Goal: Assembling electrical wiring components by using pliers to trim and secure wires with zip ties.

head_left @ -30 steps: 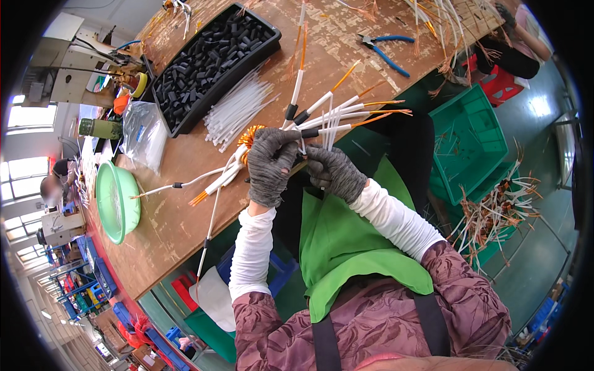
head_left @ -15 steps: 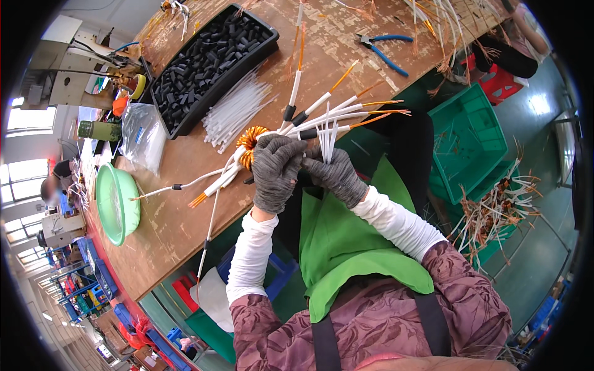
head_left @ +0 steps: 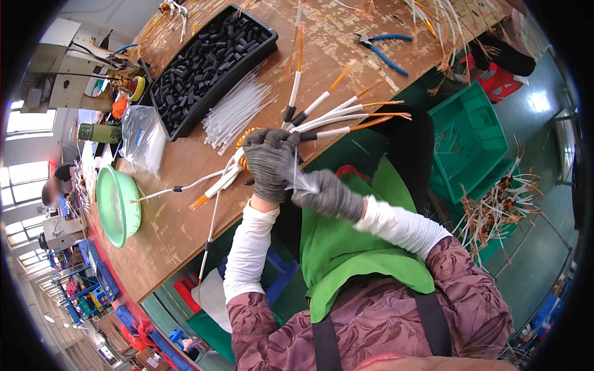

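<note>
My left hand (head_left: pixel 270 162), in a grey knitted glove, is closed around a ring-shaped copper coil (head_left: pixel 241 138) at the table's front edge. White-sleeved leads (head_left: pixel 337 116) with bare orange copper ends fan out to the right of it, some with black tubes on them. Other white leads (head_left: pixel 221 180) stick out to the left. Just below and right of that hand, my gloved right hand (head_left: pixel 337 196) is closed on several white cable ties (head_left: pixel 302 183), smeared by motion. One tie rises along the left hand's fingers; whether it loops around the leads is hidden.
A black tray (head_left: pixel 270 44) of short black tubes lies beyond the coil, beside a pile of loose cable ties (head_left: pixel 238 114). Blue-handled pliers (head_left: pixel 388 55) rest farther right. A light green basin (head_left: pixel 133 207) stands left, and green crates (head_left: pixel 467 111) with wire scraps stand right.
My right hand has moved down and slightly right with the cable ties, which now point left instead of up. My left hand has shifted a little left and covers more of the coil.
</note>
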`<state>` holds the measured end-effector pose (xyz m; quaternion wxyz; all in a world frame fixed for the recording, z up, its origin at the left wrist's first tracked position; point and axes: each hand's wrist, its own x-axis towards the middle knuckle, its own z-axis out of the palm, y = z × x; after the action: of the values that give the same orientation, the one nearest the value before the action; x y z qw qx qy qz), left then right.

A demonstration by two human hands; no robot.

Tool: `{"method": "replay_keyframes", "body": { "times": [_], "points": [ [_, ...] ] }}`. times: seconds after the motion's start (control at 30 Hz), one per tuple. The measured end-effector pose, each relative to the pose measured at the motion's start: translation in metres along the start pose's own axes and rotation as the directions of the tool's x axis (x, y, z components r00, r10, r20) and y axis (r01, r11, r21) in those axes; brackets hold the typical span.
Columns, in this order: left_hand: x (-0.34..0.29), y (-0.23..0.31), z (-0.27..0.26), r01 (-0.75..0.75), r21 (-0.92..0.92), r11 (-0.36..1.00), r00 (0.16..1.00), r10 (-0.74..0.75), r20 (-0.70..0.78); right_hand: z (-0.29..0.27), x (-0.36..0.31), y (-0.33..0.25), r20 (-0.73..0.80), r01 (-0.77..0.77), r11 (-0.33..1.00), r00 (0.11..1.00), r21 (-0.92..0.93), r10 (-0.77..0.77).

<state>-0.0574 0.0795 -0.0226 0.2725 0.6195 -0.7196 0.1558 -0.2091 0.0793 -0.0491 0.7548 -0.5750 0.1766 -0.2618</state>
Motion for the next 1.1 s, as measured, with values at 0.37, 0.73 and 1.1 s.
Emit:
{"method": "replay_keyframes", "body": {
  "times": [0.37,0.73,1.1],
  "points": [
    [-0.005,-0.012,-0.027,0.294,-0.449,0.844,0.956,-0.266,0.126,-0.034,-0.004,0.001,-0.42,-0.155,0.964,0.877,0.217,0.236],
    [-0.021,-0.027,-0.015,0.357,-0.438,0.825,0.932,-0.349,0.101,-0.037,0.03,0.015,-0.404,-0.099,0.85,0.847,0.518,0.345],
    [0.011,0.014,-0.038,0.367,-0.489,0.792,0.93,-0.298,0.216,-0.038,-0.008,-0.025,-0.122,-0.191,0.956,0.967,0.222,0.222]
  ]
}}
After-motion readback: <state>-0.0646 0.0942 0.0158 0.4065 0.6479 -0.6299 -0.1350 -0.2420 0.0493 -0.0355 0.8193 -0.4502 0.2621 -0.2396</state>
